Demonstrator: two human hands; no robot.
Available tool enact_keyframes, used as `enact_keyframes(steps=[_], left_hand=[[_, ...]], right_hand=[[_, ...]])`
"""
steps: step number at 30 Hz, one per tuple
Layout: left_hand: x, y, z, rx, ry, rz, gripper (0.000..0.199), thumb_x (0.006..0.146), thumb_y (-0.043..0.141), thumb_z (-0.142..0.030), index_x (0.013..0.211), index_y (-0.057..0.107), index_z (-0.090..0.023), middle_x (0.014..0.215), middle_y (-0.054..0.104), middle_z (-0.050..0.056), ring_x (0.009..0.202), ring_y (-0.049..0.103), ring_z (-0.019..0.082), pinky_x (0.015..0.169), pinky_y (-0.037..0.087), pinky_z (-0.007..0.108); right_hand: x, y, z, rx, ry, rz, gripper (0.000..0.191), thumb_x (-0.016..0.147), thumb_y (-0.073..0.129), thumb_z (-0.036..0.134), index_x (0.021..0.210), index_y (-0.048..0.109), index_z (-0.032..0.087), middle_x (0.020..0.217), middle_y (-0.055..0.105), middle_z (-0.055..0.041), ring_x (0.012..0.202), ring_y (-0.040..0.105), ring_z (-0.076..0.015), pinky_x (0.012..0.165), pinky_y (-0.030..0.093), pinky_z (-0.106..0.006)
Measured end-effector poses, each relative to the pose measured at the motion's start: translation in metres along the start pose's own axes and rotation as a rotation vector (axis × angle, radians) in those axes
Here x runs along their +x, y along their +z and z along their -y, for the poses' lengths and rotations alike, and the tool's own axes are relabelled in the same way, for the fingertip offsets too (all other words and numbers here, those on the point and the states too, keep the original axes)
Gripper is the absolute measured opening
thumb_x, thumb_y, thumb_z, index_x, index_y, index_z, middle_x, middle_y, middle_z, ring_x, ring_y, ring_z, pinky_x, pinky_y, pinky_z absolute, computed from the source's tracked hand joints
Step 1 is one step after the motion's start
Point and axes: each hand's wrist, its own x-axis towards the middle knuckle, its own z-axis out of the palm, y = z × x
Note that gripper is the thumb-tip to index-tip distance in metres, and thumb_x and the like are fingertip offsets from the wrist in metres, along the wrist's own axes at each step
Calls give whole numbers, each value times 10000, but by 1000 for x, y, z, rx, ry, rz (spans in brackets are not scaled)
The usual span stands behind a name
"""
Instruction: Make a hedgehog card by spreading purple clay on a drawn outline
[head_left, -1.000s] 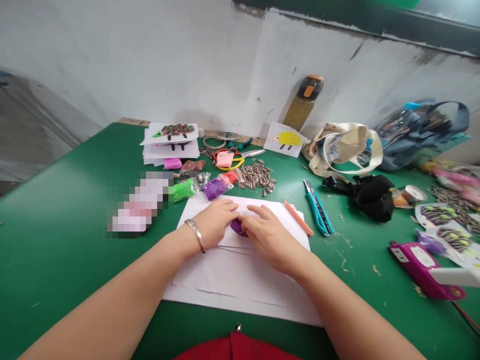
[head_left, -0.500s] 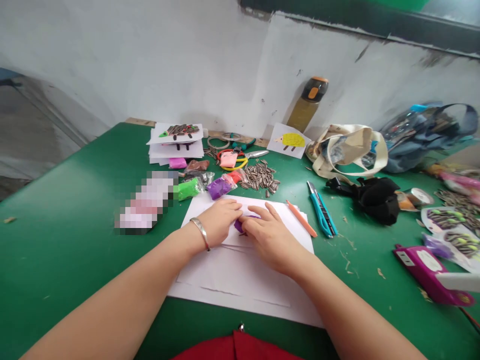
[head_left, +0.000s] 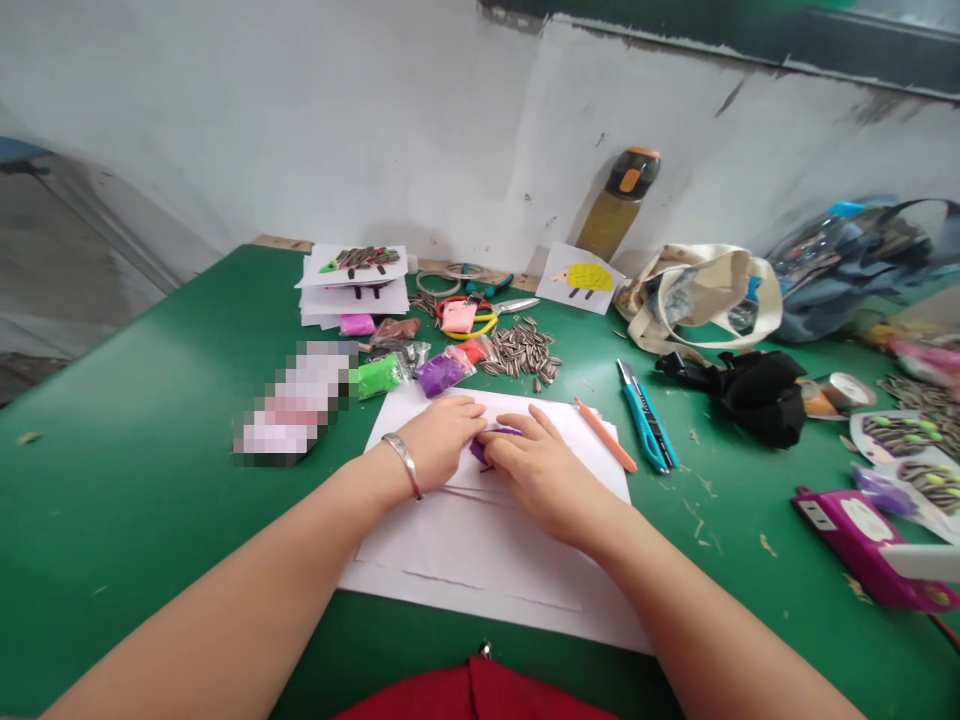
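The person's left hand (head_left: 442, 440) and right hand (head_left: 536, 480) are cupping narrowly around purple clay (head_left: 480, 452) on white paper (head_left: 480, 560) on the green bench (head_left: 150, 530).

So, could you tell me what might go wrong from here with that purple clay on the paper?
The purple clay under the left hand and right hand could smear or stick to the white paper. The teal craft knife lies near the right hand, so a careless reach might risk a cut.
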Motion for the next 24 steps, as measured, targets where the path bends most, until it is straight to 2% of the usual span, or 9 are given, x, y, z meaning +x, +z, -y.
enact_keyframes(steps=[4,8,14,18,21,24], left_hand=[[0,0,0,15,-1,9,353,701,525,17,998,656,-121,1137,644,135,1102,560,263,1023,425,432],[0,0,0,49,-10,22,405,678,520,31,1032,654,-112,1158,645,141,1140,550,274,1031,418,437],[0,-1,-1,58,-2,21,398,697,494,28,1033,656,-111,1142,649,137,1118,561,263,1022,424,421],[0,-1,-1,55,-3,20,409,691,477,26,1022,660,-129,1123,655,129,1109,560,262,1015,423,437],[-1,-1,0,50,-1,17,402,714,465,19,1035,657,-127,1138,649,130,1128,546,262,1014,416,432],[0,-3,0,31,-1,11,320,802,443,-15,1011,658,-129,1098,649,123,1067,563,244,958,440,386]], right_hand=[[-3,-1,1,-19,-48,-19,278,897,389,44,961,592,223,1194,654,-24,1358,338,-227,1166,151,-553],[-7,-4,0,-24,-68,26,298,897,386,46,989,610,219,1208,649,-37,1338,370,-219,1167,142,-557],[-18,-25,-9,38,-8,3,279,915,381,65,925,606,231,1075,686,-32,1337,385,-243,1115,256,-551],[-21,-27,-10,7,-20,51,257,890,423,49,861,603,230,970,695,-29,1262,453,-252,1073,309,-534],[-22,-26,-11,-3,-31,77,255,889,430,47,856,605,228,976,693,-26,1211,489,-244,1045,344,-501],[-25,-30,-13,-28,-1,13,278,913,395,57,894,612,231,1061,683,-36,1265,452,-257,1059,316,-519]])
